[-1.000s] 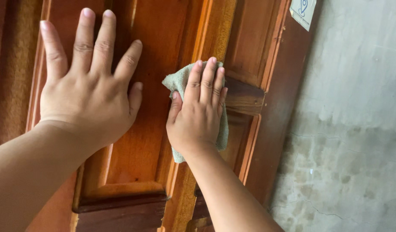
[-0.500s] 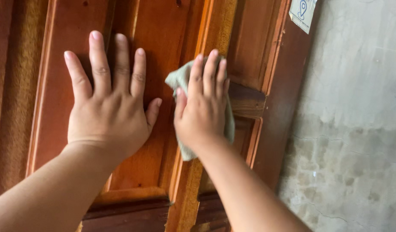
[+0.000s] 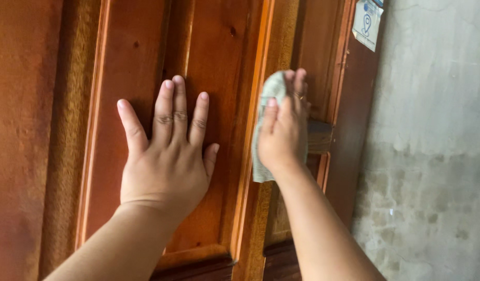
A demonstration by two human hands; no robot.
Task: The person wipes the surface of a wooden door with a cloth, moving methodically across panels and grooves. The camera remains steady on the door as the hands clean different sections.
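Pressing flat on a wooden door (image 3: 136, 62) panel, the left hand (image 3: 164, 164) is fully open, fingers spread, holding nothing. Right hand (image 3: 282, 130) lies flat with fingers together, pinning a pale green cloth (image 3: 266, 93) against the door's vertical rail beside a dark crosspiece (image 3: 320, 136). Grey wall (image 3: 432, 156) at right, small sticker (image 3: 367, 16) on the frame.

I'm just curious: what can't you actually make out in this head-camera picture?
- Most of the cloth: the right hand covers it.
- Door top and bottom: cut off by frame edges.
- Sticker: top cut off, print too small.
- Left hand palm: pressed flat against the door.
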